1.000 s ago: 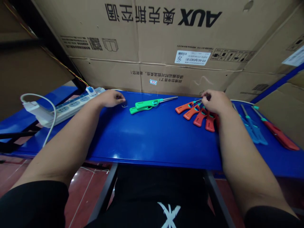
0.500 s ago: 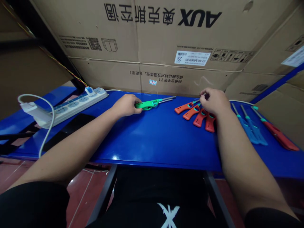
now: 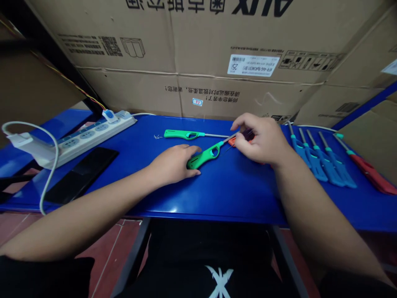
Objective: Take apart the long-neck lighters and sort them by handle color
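My left hand [image 3: 173, 165] is closed on the handle of a green long-neck gas lighter [image 3: 203, 157], raised slightly at a slant to the upper right. The thumb and forefinger of my right hand [image 3: 262, 136] curl around the metal tip of that same lighter. A second green lighter [image 3: 176, 133] lies flat behind it, its rod pointing right. Beneath my right hand, part of an orange lighter [image 3: 232, 141] shows; the other orange and red ones are mostly hidden by the hand.
Several blue lighters [image 3: 331, 165] and a red lighter [image 3: 372, 169] lie at the right of the blue table [image 3: 198, 203]. A white power strip [image 3: 89, 138] with a cable and a black phone [image 3: 82, 176] are at left. A large cardboard box [image 3: 198, 78] stands behind.
My left hand has moved right and toward me with one green lighter; the other now lies behind, apart from it. My right hand has shifted left to the lighter's tip. The view has shifted slightly.
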### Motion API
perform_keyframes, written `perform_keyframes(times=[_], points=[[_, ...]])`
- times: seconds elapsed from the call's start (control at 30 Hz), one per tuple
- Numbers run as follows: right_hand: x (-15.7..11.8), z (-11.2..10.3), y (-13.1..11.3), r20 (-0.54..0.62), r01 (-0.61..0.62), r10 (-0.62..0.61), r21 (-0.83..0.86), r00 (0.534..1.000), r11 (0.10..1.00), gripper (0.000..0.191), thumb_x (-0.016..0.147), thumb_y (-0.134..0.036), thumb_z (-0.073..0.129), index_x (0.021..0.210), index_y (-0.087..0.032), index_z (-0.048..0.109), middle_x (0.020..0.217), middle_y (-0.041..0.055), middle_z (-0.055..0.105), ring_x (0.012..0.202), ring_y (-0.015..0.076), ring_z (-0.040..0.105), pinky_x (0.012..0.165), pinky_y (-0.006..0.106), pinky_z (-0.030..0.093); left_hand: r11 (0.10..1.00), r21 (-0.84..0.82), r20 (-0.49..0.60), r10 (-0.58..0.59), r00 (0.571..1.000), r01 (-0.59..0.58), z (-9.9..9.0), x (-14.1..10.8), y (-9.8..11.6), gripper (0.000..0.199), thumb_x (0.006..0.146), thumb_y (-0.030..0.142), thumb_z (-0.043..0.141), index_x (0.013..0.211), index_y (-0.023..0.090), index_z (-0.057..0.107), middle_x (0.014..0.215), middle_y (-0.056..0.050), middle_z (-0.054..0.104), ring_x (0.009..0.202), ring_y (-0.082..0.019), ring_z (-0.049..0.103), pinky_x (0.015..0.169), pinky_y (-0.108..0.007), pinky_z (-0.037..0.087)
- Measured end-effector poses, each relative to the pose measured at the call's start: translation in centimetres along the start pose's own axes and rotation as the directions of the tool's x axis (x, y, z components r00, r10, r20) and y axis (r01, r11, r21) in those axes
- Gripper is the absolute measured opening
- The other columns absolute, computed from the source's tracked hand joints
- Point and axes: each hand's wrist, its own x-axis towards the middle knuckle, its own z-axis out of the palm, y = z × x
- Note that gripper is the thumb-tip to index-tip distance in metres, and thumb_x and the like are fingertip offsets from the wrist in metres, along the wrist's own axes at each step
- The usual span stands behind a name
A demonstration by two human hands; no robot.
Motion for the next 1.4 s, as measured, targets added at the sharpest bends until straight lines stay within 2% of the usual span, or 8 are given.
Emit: perform_keyframes(times=[0.13, 0.27, 0.47, 0.97, 1.1, 1.2, 1.3, 1.4], points=[[-0.2, 0.8, -0.8, 0.092, 0.098, -0.098, 0.001, 0.991, 0.995, 0.02, 0.076, -0.02, 0.057, 0.093, -0.02, 0.066, 0.075, 0.0007, 0.069, 0.061, 0.0163, 0.061, 0.062, 0.029, 0.044, 0.995, -0.093, 0.08, 0.036, 0.996, -0.029, 0.4, 0.4, -0.4, 0.072, 0.078, 0.051, 0.08, 0.138, 0.019, 0.056, 0.114, -0.01, 0.067, 0.099, -0.026, 0.064, 0.083, -0.033, 0.048], [-0.3, 1.8, -1.4, 0.026, 0.159, -0.164, 0.143, 0.986, 0.977, 0.014, 0.077, -0.018, 0.056, 0.089, -0.02, 0.064, 0.077, -0.0001, 0.069, 0.061, 0.0146, 0.06, 0.063, 0.027, 0.045, 0.984, -0.161, 0.077, 0.088, 0.993, -0.075, 0.8, 0.7, -0.7, 0.081, 0.073, 0.055, 0.083, 0.142, 0.023, 0.054, 0.106, -0.008, 0.066, 0.095, -0.026, 0.063, 0.079, -0.032, 0.047], [-0.5, 3.7, -3.5, 0.064, 0.304, -0.321, 0.191, 0.945, 0.933, 0.013, 0.078, -0.015, 0.052, 0.086, -0.021, 0.06, 0.076, 0.0023, 0.066, 0.069, 0.0176, 0.06, 0.07, 0.03, 0.046, 0.929, -0.264, -0.006, 0.269, 0.963, -0.261, 2.5, 1.3, -1.5, 0.065, 0.07, 0.059, 0.084, 0.121, 0.022, 0.069, 0.093, -0.004, 0.065, 0.085, -0.022, 0.06, 0.075, -0.029, 0.044], [-0.4, 3.5, -3.7, 0.112, 0.292, -0.31, 0.155, 0.944, 0.944, 0.014, 0.077, -0.015, 0.052, 0.086, -0.02, 0.062, 0.075, 0.0022, 0.065, 0.069, 0.018, 0.06, 0.068, 0.03, 0.043, 0.908, -0.316, -0.009, 0.287, 0.958, -0.275, 2.8, 1.7, -1.3, 0.053, 0.07, 0.056, 0.085, 0.105, 0.018, 0.072, 0.083, -0.001, 0.064, 0.074, -0.016, 0.058, 0.067, -0.024, 0.039], [0.0, 2.6, -4.3, 0.257, 0.289, -0.28, 0.005, 0.925, 0.957, 0.02, 0.093, -0.029, 0.049, 0.093, -0.02, 0.067, 0.074, 0.0044, 0.067, 0.071, 0.0206, 0.062, 0.068, 0.032, 0.042, 0.923, -0.266, -0.04, 0.278, 0.96, -0.279, 3.1, 1.7, -1.4, 0.055, 0.068, 0.059, 0.085, 0.104, 0.019, 0.072, 0.077, 0.0, 0.062, 0.073, -0.017, 0.058, 0.065, -0.025, 0.038], [0.4, 1.4, -5.1, 0.375, 0.307, -0.268, -0.047, 0.887, 0.95, 0.03, 0.1, -0.035, 0.044, 0.115, -0.019, 0.066, 0.089, 0.0082, 0.074, 0.081, 0.0242, 0.066, 0.071, 0.035, 0.045, 0.919, -0.261, -0.068, 0.288, 0.955, -0.295, 3.2, 1.7, -1.3, 0.055, 0.067, 0.058, 0.086, 0.105, 0.02, 0.073, 0.083, -0.001, 0.066, 0.078, -0.019, 0.061, 0.067, -0.026, 0.04], [0.8, 0.6, -5.3, 0.395, 0.369, -0.393, 0.139, 0.83, 0.919, 0.039, 0.097, -0.022, 0.044, 0.135, -0.021, 0.055, 0.122, 0.011, 0.07, 0.106, 0.0241, 0.066, 0.085, 0.038, 0.049, 0.9, -0.291, -0.08, 0.315, 0.946, -0.324, 3.2, 1.6, -1.3, 0.053, 0.069, 0.057, 0.085, 0.105, 0.019, 0.072, 0.085, -0.002, 0.067, 0.078, -0.019, 0.061, 0.069, -0.026, 0.042], [0.9, 0.5, -5.2, 0.426, 0.358, -0.356, 0.08, 0.831, 0.93, 0.038, 0.096, -0.024, 0.047, 0.132, -0.02, 0.057, 0.121, 0.0129, 0.07, 0.108, 0.027, 0.065, 0.087, 0.041, 0.05, 0.901, -0.277, -0.094, 0.32, 0.943, -0.334, 3.3, 1.7, -1.3, 0.056, 0.069, 0.06, 0.084, 0.104, 0.018, 0.072, 0.082, -0.002, 0.065, 0.076, -0.018, 0.06, 0.068, -0.027, 0.041]])
